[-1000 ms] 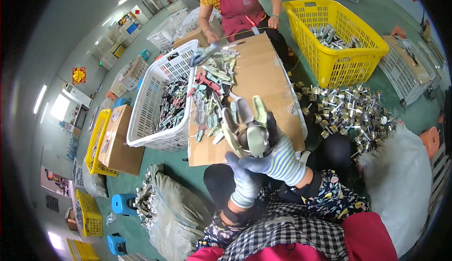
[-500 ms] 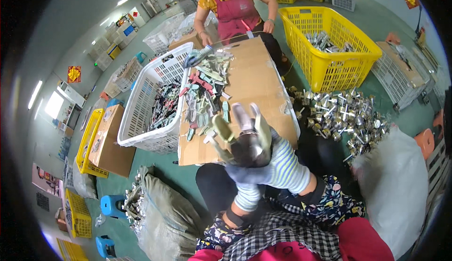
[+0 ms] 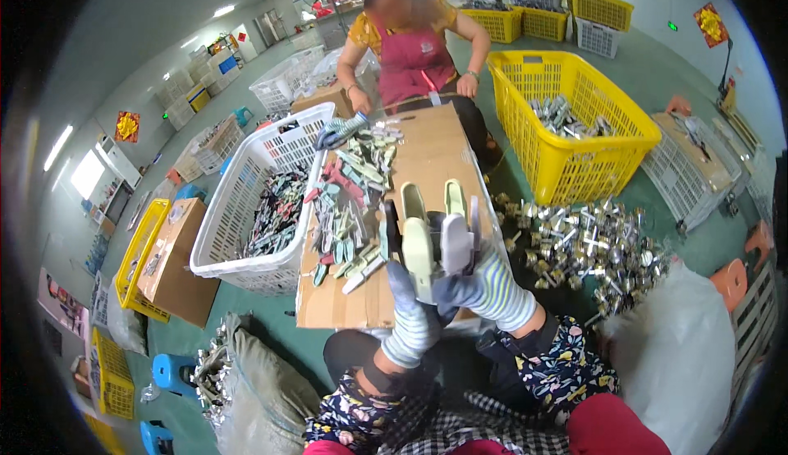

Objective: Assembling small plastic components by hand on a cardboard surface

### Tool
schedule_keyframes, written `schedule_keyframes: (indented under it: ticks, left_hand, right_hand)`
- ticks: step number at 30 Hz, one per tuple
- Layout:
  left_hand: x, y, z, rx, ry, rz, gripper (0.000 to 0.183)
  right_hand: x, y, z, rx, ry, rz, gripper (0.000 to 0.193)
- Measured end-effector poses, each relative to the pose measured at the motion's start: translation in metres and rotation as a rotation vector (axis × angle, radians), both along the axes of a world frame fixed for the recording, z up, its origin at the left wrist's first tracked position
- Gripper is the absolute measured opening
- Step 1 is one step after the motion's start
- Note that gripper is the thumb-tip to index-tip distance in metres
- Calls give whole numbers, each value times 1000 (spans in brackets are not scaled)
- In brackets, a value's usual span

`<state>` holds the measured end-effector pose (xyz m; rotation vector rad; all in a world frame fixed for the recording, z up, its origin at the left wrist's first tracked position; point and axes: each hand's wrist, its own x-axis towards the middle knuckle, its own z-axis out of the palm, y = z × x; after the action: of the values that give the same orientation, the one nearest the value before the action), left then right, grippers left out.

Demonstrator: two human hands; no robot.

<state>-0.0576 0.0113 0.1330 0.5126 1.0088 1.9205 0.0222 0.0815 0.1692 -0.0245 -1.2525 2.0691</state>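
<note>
Over the near end of the cardboard top [image 3: 435, 147], both my hands wear striped, grey-palmed gloves and are closed around a cluster of plastic handle pieces [image 3: 418, 250]. Pale green, lilac and dark pieces stick up from it. My left hand [image 3: 408, 324] grips its lower left side, beside a pale green piece. Against the lower right side, by the lilac piece, is my right hand [image 3: 492, 295]. The gloves hide the bottom of the cluster. Left of it lies a pile of loose pink, green, grey and white plastic pieces [image 3: 349, 209].
A white basket [image 3: 246, 266] of similar pieces stands left of the cardboard. At right are a yellow basket [image 3: 574, 155], a heap of metal parts [image 3: 595, 246] and a white sack [image 3: 681, 348]. Across sits a co-worker [image 3: 414, 53], with a striped glove [image 3: 341, 131] near one hand.
The view has tilted up, showing more of the co-worker. The cluster has turned, its pieces now pointing away from me, and my left hand has come up along its left side.
</note>
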Motion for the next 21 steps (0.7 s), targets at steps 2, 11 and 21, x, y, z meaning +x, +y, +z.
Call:
schedule_keyframes:
  ticks: [2, 11, 21]
  left_hand:
    - [-13, 14, 8, -59, 231, -112, 89]
    - [-69, 32, -38, -30, 583, 81, 66]
    - [-74, 40, -20, 119, 422, 199, 88]
  right_hand:
    - [-9, 16, 3, 27, 78, -125, 75]
    - [-50, 42, -40, 376, -156, -541, 74]
    - [-82, 55, -104, 285, -318, -281, 79]
